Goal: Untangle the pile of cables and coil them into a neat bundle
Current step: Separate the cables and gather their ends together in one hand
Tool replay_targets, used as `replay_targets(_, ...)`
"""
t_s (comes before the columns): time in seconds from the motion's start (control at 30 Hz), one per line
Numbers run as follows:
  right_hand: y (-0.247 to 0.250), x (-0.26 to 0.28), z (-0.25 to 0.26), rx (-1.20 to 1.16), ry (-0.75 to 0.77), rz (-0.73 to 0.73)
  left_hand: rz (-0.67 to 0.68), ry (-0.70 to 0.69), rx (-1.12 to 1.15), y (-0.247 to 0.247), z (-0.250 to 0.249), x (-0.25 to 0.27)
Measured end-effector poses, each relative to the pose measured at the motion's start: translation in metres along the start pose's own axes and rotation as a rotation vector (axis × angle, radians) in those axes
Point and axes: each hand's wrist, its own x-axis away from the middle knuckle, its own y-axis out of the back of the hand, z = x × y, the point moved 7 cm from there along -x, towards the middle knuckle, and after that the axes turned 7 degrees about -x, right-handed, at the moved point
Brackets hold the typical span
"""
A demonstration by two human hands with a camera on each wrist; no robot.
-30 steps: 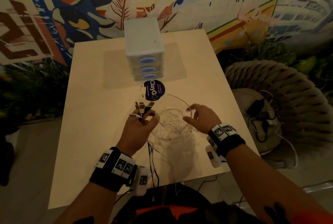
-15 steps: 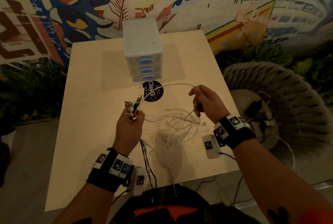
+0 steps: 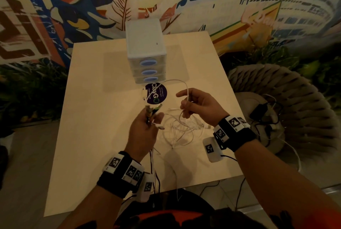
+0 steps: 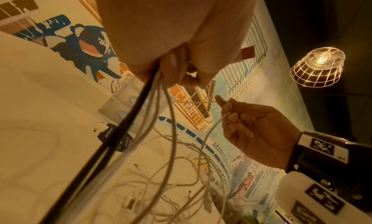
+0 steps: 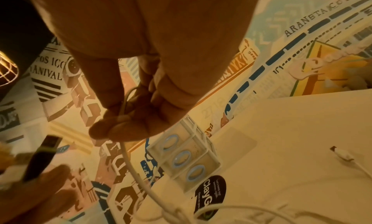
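Left hand [image 3: 145,132] grips the gathered plugs [image 3: 152,111]; right hand [image 3: 200,108] pinches a white cable [image 3: 181,84] looping toward twelve o'clock above the tangle [image 3: 181,131] on the bench [image 3: 96,118]. Best drawn slowly, avoiding tightening knots.

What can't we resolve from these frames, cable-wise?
- Cable count in the left hand: the grip hides it in the left wrist view.
- Connector types at its bundle: too small in the head view, blurred in the right wrist view.
- Crossings in the white pile: too fine.
- Lower cable ends: past the table edge.
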Motion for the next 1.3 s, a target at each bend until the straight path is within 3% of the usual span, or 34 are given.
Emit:
replay_targets(0.17,-0.022,0.003,-0.006,0.036,0.007,0.086,0.11,-0.073,-0.28,-0.024,0.005,-0.008)
replay_targets(0.27,-0.025,0.006,-0.006,0.062,0.023,0.069,0.07,-0.092,-0.321,-0.025,0.005,-0.012)
replay_targets(0.4,-0.007,0.016,-0.026,0.411,-0.05,-0.072,0.0,0.016,-0.129,-0.017,0.012,-0.016)
replay_targets(0.5,-0.001,0.025,-0.059,0.711,-0.122,0.008,-0.027,0.089,0.032,-0.012,0.015,-0.018)
replay_targets(0.73,0.0,0.024,-0.083,0.915,-0.103,0.109,-0.06,0.11,0.227,-0.002,0.014,-0.016)
replay_targets(1.07,0.026,0.027,-0.087,0.548,-0.213,-0.035,-0.124,0.179,0.3,0.018,0.026,-0.017)
replay_targets(1.3,0.034,0.026,-0.07,0.671,0.043,-0.093,-0.199,0.216,0.323,0.028,0.027,-0.016)
